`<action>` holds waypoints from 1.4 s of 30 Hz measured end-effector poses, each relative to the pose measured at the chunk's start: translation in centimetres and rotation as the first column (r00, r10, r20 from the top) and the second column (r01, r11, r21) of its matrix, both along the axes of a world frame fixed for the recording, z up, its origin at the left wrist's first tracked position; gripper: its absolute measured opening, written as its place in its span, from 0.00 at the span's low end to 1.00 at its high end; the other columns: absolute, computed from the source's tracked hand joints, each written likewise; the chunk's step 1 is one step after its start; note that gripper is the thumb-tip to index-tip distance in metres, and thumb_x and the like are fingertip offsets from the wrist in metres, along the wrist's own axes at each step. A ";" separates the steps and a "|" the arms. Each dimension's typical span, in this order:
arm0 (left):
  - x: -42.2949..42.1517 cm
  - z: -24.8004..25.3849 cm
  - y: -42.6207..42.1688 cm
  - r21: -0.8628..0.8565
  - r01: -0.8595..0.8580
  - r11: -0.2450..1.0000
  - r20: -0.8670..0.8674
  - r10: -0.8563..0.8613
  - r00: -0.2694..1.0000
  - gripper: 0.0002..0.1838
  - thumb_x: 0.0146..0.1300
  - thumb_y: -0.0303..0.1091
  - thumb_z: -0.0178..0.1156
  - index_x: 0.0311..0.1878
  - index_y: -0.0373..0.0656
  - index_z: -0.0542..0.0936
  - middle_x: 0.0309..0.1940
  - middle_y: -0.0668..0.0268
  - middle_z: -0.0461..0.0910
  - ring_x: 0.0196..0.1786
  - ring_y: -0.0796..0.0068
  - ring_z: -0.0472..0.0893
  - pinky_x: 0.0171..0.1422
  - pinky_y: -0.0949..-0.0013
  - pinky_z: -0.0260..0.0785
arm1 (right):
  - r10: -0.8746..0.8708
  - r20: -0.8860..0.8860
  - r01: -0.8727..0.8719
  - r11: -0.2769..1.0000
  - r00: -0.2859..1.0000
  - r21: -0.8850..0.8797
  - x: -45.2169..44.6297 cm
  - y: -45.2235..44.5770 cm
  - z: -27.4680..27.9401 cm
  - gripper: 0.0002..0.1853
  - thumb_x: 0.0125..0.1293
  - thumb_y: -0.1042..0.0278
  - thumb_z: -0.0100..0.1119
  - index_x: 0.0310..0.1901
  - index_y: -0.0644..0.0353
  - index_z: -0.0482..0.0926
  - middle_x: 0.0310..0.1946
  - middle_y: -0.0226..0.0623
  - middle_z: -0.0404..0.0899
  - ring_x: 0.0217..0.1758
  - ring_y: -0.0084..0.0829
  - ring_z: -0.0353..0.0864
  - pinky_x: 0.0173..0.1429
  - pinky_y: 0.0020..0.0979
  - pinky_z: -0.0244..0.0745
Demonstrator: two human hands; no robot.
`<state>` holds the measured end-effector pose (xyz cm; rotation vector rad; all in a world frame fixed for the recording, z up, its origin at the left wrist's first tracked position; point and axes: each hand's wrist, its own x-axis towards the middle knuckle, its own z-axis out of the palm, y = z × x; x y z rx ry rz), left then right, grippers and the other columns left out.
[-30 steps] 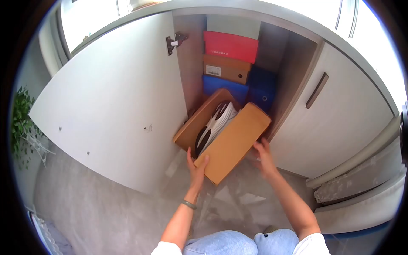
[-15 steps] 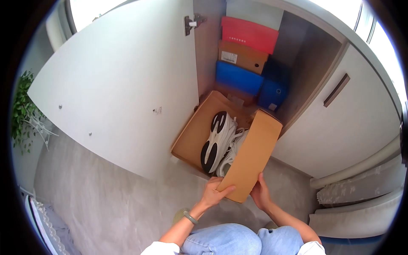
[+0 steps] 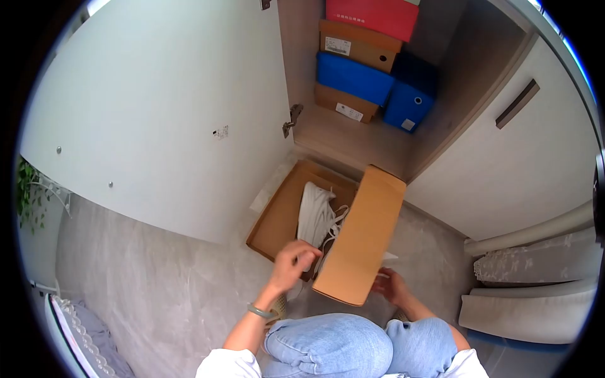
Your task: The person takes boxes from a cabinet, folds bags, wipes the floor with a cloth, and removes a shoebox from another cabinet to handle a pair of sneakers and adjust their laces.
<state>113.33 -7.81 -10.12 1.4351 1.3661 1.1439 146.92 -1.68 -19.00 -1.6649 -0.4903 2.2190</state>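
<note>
A brown cardboard shoebox (image 3: 360, 236) stands tilted on the floor, its broad plain side facing up. Beside it on the left lies an open brown lid or tray part (image 3: 277, 217), with a white shoe (image 3: 314, 214) and loose white laces between the two. My left hand (image 3: 293, 261) is over the shoe's near end with curled fingers; what they hold, if anything, is hidden. At the box's lower right edge is my right hand (image 3: 391, 285), its fingers partly hidden behind the box.
An open cupboard (image 3: 353, 138) holds stacked boxes: red (image 3: 372, 17), brown (image 3: 359, 45), blue (image 3: 354, 77) and a dark blue one (image 3: 409, 101). Its open white door (image 3: 157, 113) is at left, a closed door (image 3: 504, 157) at right. Curtains (image 3: 535, 258) hang at far right.
The view has tipped down toward the floor. My left hand has let go of the box's lower corner and moved left to the shoe. The shoe's dark sole no longer shows.
</note>
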 end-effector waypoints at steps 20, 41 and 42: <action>-5.5 -6.7 0.4 -0.553 -0.177 0.814 0.508 0.498 0.702 0.32 0.52 0.29 0.68 0.60 0.28 0.72 0.52 0.52 0.80 0.54 0.61 0.81 0.61 0.61 0.73 | 0.143 0.484 -0.400 -0.389 0.863 0.830 -6.3 1.9 12.2 0.13 0.51 0.69 0.69 0.18 0.58 0.72 0.25 0.33 0.74 0.44 0.36 0.76 0.63 0.45 0.62; -2.7 -1.4 -0.7 -0.238 0.115 0.964 0.789 0.123 0.602 0.47 0.45 0.41 0.72 0.68 0.31 0.63 0.60 0.54 0.75 0.61 0.63 0.78 0.67 0.62 0.70 | 0.110 0.499 -0.471 0.551 0.859 0.689 2.8 -4.1 4.3 0.51 0.56 0.73 0.67 0.77 0.59 0.43 0.75 0.53 0.50 0.77 0.48 0.54 0.77 0.41 0.53; -3.2 -1.5 -0.2 -0.247 0.206 0.947 0.774 0.065 0.630 0.47 0.45 0.41 0.72 0.68 0.30 0.63 0.60 0.54 0.75 0.61 0.62 0.77 0.67 0.62 0.69 | -0.117 0.704 -0.654 0.291 0.700 0.698 1.6 -2.7 6.2 0.52 0.56 0.70 0.68 0.77 0.58 0.44 0.75 0.54 0.49 0.78 0.50 0.50 0.78 0.43 0.50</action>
